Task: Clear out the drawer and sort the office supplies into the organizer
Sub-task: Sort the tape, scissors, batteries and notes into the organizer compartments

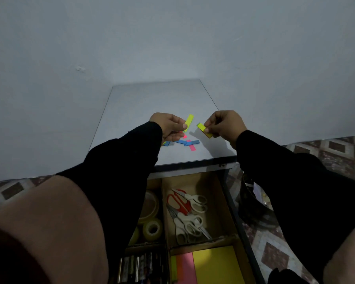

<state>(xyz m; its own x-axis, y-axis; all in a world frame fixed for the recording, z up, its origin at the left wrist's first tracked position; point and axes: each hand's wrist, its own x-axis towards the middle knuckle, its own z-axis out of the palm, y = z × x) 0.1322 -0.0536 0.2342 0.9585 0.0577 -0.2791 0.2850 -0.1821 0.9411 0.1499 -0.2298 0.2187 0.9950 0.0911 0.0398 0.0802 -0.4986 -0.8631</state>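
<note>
Yellow-green sticky flag strip [189, 122] pinched upright in the left hand [170, 126]; right hand [223, 125] pinches a small yellow flag pad [203, 129], both held just above the pale tabletop [152, 103]. Loose blue flags [184, 142] and pink flags [192, 147] lie scattered on the tabletop under the hands. Below, the open drawer's cardboard organizer [219, 201] holds scissors [188, 214] in one compartment, tape rolls [152, 228] left of it, sticky notes [215, 265] in the near one.
</note>
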